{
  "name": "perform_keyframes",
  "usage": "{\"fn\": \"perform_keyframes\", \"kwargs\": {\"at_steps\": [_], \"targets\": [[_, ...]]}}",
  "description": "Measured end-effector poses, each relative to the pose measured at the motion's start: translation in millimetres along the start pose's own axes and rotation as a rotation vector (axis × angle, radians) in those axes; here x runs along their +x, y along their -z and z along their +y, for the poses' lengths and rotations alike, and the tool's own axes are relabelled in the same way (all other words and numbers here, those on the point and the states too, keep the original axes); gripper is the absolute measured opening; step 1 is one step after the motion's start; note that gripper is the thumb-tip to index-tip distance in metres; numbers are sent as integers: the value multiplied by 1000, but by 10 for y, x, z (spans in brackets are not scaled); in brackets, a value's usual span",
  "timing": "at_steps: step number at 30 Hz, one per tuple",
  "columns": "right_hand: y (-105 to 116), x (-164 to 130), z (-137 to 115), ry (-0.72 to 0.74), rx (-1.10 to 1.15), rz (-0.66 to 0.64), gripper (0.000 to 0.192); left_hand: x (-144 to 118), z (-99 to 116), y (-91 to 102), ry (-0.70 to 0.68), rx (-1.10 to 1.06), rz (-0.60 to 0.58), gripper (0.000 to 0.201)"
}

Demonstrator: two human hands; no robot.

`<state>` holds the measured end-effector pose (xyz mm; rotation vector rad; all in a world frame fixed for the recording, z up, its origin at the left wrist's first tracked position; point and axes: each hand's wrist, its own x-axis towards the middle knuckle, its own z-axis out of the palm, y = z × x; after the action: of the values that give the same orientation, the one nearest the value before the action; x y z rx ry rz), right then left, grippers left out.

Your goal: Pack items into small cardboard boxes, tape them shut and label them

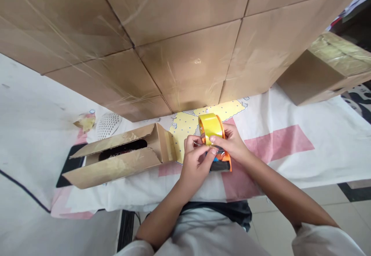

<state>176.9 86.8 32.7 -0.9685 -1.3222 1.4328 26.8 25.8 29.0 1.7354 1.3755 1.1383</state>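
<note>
An orange tape dispenser (223,159) with a roll of yellowish tape (210,126) is held over the cloth-covered table (290,159). My right hand (232,144) grips the dispenser from the right, thumb on the roll's front. My left hand (195,159) pinches at the tape's edge just below the roll. A long narrow cardboard box (116,157) lies to the left of my hands, its top flaps parted and its end flap open toward the dispenser.
A wall of stacked, taped cardboard boxes (185,36) fills the back. Another brown box (324,70) sits at the right on the table. A white perforated object (108,124) and a crumpled tape scrap (84,123) lie at the left. Tiled floor (319,205) shows at lower right.
</note>
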Motion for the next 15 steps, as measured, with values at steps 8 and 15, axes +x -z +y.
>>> {"fn": "perform_keyframes", "kwargs": {"at_steps": [8,15], "targets": [[47,48,29,-141,30,18,38,32,15,-94,-74,174,32,23],[-18,56,92,-24,-45,48,34,63,-139,-158,189,-61,45,23]]}}
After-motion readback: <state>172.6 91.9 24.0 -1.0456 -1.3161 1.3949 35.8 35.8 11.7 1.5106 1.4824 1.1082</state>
